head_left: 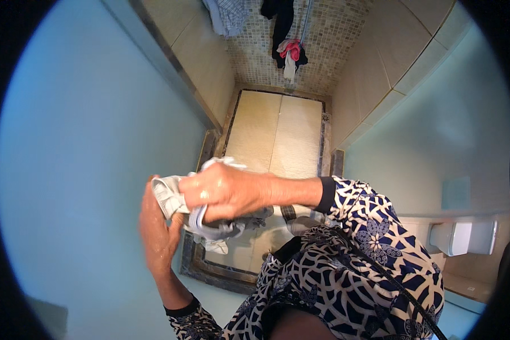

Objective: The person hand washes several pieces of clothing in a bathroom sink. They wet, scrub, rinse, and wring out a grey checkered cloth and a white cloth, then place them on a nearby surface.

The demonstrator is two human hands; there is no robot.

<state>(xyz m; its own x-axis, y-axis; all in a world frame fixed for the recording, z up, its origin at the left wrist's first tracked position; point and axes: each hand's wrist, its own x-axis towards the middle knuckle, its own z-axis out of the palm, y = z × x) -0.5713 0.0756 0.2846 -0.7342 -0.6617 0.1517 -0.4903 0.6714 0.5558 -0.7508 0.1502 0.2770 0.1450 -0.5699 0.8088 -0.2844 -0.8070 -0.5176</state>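
Note:
A white-grey garment with a bluish striped part (213, 231) is bunched between my two hands, and its loose folds hang below them. My left hand (160, 229) grips one end, its fingers wrapped round the cloth at the left. My right hand (224, 191) closes on the same garment just beside it, with the forearm reaching across from the right. Both hands look wet and shiny. What kind of garment it is, I cannot tell, as much of it is bunched or hidden behind my right hand and wrist.
Beyond my hands lies a pale tiled shower floor (252, 122) with a dark raised border. Bluish panels stand at both sides. On the far mosaic wall hang a checked garment (228, 16), a dark garment (282, 28) and pink cloth (290, 50). A white toilet (462, 238) stands at right.

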